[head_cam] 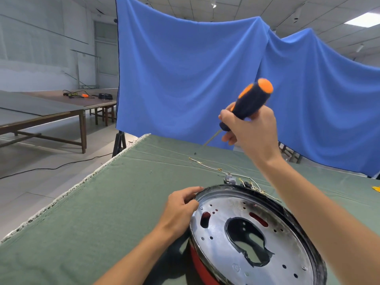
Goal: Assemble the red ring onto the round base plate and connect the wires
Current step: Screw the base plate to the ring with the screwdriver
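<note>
Worktop (98, 212) cloth: dull green w/ whitish frayed edge. Round base plate (253, 233): silvery metal, black rim, dark smudges, dotted w/ small holes. Red ring (200, 266) shows below it & thru slots. Screwdriver (249, 101): black handle w/ orange cap & stripe, grey shaft. Wires (249, 183): pale w/ brassy ends. Backdrop (185, 75): plain bright blue. Floor (41, 161): light grey w/ black cable.

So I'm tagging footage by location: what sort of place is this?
Probably a workshop or plain industrial hall: long wooden tables with tools, a cloth-covered workbench, and a blue cloth backdrop.
</note>
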The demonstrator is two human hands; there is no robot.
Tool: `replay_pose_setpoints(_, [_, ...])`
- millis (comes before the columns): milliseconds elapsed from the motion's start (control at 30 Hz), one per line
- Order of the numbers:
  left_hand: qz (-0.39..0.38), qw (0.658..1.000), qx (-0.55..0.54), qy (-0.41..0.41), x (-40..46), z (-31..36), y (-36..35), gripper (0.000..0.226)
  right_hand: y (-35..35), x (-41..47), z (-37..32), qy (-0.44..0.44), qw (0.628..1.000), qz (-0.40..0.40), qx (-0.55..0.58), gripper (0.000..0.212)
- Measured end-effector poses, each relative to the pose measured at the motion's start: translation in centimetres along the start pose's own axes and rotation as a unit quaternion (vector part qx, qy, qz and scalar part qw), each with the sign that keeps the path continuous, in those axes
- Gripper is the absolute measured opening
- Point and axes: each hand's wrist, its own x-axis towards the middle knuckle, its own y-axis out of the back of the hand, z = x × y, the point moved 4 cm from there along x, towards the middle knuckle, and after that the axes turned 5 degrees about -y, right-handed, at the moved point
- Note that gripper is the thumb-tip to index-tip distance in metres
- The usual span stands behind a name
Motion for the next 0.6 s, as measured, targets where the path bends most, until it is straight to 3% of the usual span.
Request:
replay_pose_setpoints(67, [0.02,1.0,0.011,0.001,0.1,0.2,0.5,0.041,-0.1,-1.1,1.4,0.036,0.999,-0.018,-0.013,0.005])
replay_pose_setpoints(167, [0.068,0.998,0.014,0.011,0.7,-0.3,2.0,0.04,-1.2,-3.0,4.0,0.096,0.987,-0.099,-0.083,0.019])
replay_pose_setpoints(433, [0.059,0.997,0.008,0.039,2.1,-1.8,3.9,0.03,-3.7,-3.7,10.1,0.076,0.956,-0.188,-0.211,0.027])
replay_pose_setpoints(600, [0.096,0.988,0.053,0.11,5.0,-4.0,4.7,0.023,-4.4,-3.9,12.0,0.028,0.943,-0.234,-0.237,0.027])
